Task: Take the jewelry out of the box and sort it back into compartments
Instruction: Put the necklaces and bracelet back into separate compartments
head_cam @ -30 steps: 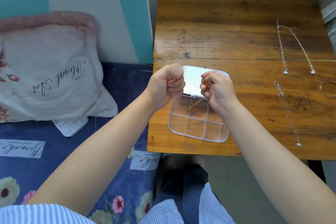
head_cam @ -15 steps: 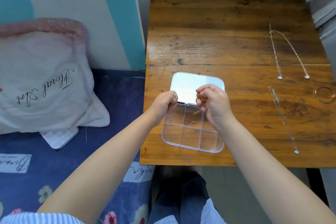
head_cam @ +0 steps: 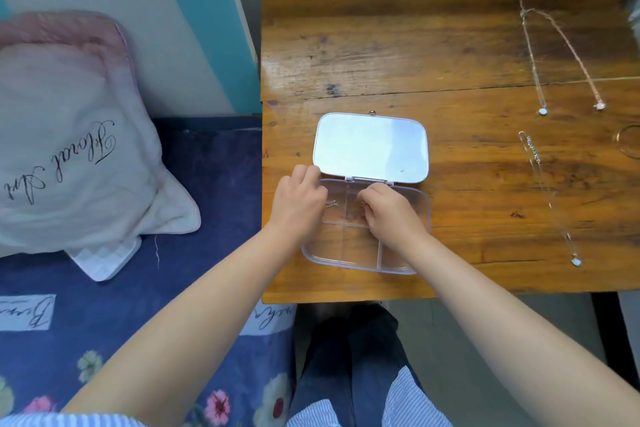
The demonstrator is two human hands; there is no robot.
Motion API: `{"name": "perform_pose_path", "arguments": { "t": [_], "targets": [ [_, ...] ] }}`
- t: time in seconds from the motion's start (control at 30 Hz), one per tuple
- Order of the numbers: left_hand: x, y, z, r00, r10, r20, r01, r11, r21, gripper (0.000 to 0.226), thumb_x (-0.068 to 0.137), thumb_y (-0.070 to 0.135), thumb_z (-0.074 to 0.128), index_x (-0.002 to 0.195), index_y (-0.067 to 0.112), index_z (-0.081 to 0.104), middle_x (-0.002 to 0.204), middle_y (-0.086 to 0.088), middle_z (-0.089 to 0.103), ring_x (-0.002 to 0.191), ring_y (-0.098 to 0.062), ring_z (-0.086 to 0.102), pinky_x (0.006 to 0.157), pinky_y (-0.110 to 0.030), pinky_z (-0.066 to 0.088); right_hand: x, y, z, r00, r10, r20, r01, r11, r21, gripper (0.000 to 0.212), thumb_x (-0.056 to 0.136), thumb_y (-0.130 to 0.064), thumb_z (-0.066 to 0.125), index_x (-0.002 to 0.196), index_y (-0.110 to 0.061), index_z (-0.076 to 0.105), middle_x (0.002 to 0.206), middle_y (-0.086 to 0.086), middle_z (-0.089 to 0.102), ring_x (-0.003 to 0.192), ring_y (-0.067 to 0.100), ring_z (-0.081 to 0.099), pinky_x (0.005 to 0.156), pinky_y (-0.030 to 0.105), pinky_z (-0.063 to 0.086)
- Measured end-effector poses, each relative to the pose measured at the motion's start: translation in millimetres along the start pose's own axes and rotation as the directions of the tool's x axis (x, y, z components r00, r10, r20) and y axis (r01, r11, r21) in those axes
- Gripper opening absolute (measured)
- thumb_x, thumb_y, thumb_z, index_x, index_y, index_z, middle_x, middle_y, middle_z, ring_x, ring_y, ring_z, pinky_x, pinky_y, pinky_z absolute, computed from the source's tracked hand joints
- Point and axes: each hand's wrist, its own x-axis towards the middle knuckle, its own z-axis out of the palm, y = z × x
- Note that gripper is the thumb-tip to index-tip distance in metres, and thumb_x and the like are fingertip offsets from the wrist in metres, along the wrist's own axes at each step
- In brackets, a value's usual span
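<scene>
Jewelry [head_cam: 363,203] between right-hand fingers [head_cam: 375,199]

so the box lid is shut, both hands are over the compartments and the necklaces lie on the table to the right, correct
Not quite: the lid is open, folded back flat on the table behind the clear box, as the head view shows. The rest holds: the left hand and right hand are over the compartments, and the necklaces lie to the right.
</scene>
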Motion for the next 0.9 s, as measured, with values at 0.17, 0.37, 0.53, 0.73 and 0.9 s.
{"name": "perform_pose_path", "arguments": {
  "t": [0.17,0.37,0.53,0.73,0.9],
  "targets": [
    [-5.4,-3.1,1.5,0.998,-0.061,0.006,0.061,0.998,0.001,0.027,0.036,0.001,0.089,0.04,0.004,0.063,0.067,-0.015,0.071,0.057,-0.031,0.066,0.038,-0.022,0.046,-12.1,2.4,-4.5,0.998,-0.001,-0.058,0.004,0.998,0.06,0.021,0.077,0.015,0.049,0.093,0.009,0.061,0.102,0.025,0.063,0.095,0.035,0.059,0.081,0.038,0.047],
    [-4.0,7.0,-6.4,0.998,-0.065,-0.002,0.064,0.998,-0.023,0.021,0.042,-0.005,0.085,0.052,-0.002,0.066,0.071,-0.019,0.072,0.061,-0.035,0.067,0.041,-0.029,0.05,-43.8,28.1,-41.2,0.989,0.039,-0.144,-0.026,0.996,0.089,0.017,0.069,0.019,0.059,0.079,0.008,0.066,0.088,0.026,0.067,0.086,0.036,0.064,0.078,0.031,0.044],
    [34.0,42.1,-26.6,1.0,0.013,-0.02,-0.014,0.999,-0.047,0.02,0.042,-0.007,0.083,0.053,-0.004,0.067,0.065,-0.022,0.07,0.057,-0.036,0.066,0.042,-0.03,0.05,-54.1,75.4,-104.1,0.962,0.165,-0.217,-0.159,0.986,0.044,0.014,0.073,0.015,0.058,0.084,0.009,0.066,0.094,0.027,0.067,0.086,0.038,0.062,0.08,0.037,0.047],
    [117.5,129.1,-34.8,0.998,0.053,0.036,-0.049,0.993,-0.103,0.017,0.083,0.008,0.056,0.094,-0.002,0.063,0.106,-0.019,0.061,0.098,-0.033,0.054,0.069,-0.036,0.044,-65.8,169.7,-183.1,0.921,0.32,-0.223,-0.343,0.937,-0.07,0.018,0.081,0.002,0.055,0.096,0.005,0.063,0.108,0.024,0.064,0.104,0.036,0.056,0.09,0.038,0.044],
    [182.2,209.4,-21.2,0.99,-0.017,0.138,0.029,0.996,-0.085,0.026,0.091,0.022,0.048,0.11,0.007,0.056,0.117,-0.013,0.056,0.109,-0.032,0.046,0.079,-0.038,0.044,-69.4,258.3,-225.1,0.873,0.455,-0.174,-0.48,0.865,-0.145,0.028,0.085,-0.011,0.056,0.112,-0.002,0.057,0.124,0.021,0.056,0.113,0.035,0.05,0.094,0.043,0.045]
  ]
}}
